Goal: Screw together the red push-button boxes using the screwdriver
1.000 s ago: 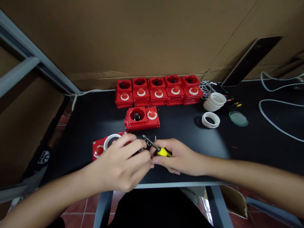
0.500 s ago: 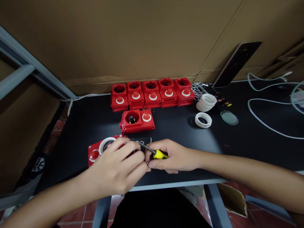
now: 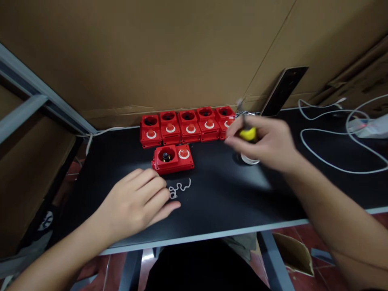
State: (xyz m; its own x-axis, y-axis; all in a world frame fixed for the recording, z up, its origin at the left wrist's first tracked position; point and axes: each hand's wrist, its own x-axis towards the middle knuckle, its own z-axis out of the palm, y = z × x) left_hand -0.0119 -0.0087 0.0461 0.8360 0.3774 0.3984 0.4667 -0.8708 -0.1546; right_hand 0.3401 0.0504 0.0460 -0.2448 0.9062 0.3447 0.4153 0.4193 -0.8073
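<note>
My left hand (image 3: pixel 135 202) is low over the black table, fingers curled together and thumb stuck out. Whatever lies under its palm is hidden. By its fingertips, a thin whitish wavy strip (image 3: pixel 182 186) rests on the tabletop. Just beyond is a red box (image 3: pixel 172 159) with a round opening and a red dome ringed in white. My right hand (image 3: pixel 263 139), blurred by motion, is raised at the right and closed on a screwdriver (image 3: pixel 248 134) with a yellow and black handle, its shaft pointing up and away. White rings (image 3: pixel 250 160) are partly covered by this hand.
A row of several similar red boxes (image 3: pixel 180 127) stands along the cardboard wall (image 3: pixel 169 52). Behind my right hand are metal screws (image 3: pixel 242 114). A dark panel (image 3: pixel 283 92) leans on the wall. White cable (image 3: pixel 333 170) loops across the right side of the table.
My right hand has swung up and right with the screwdriver, away from my left hand. The red box with a white ring near my left hand no longer shows; the wavy strip is now exposed.
</note>
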